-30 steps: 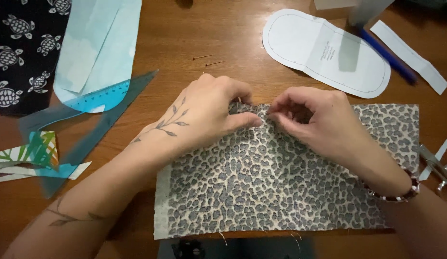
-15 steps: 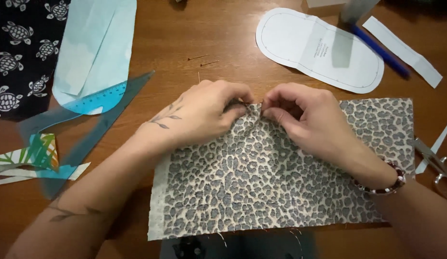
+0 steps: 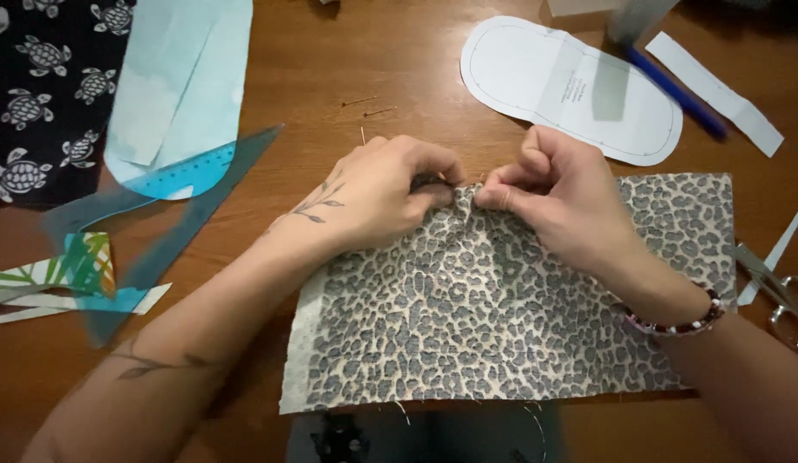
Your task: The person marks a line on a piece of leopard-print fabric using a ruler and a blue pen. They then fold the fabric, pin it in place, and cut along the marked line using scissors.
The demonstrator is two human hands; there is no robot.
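A: What are we working on?

B: A brown wooden table (image 3: pixel 330 60) fills our whole view; we see nothing of the room past it.

A: And the biggest piece on it?

B: The leopard cloth (image 3: pixel 502 317), lying flat under both our hands and wrists. Its long axis runs left to right, the long edges facing toward us and away.

A: Our hands?

B: Our left hand (image 3: pixel 378 193) and right hand (image 3: pixel 558 193) are both closed, each pinching the cloth's far edge, fingertips nearly meeting at a small pucker there.

A: What lies left of the left hand?

B: Far off, a black cloth (image 3: pixel 39 94) printed with white turtles; nearer, a pale blue piece (image 3: pixel 172 86), with a clear blue set square (image 3: pixel 172 223) pointing toward our hands.

A: Any paper?

B: Beyond the right hand, a white sole-shaped pattern (image 3: pixel 570 86), a small block of print at its middle, too small to read. Right of that, a white strip (image 3: pixel 716 90) beside a blue pen (image 3: pixel 673 90).

A: Smaller things?

B: Scissors (image 3: pixel 780 291) right of our right wrist, and two pins (image 3: pixel 369 107) beyond the left hand.
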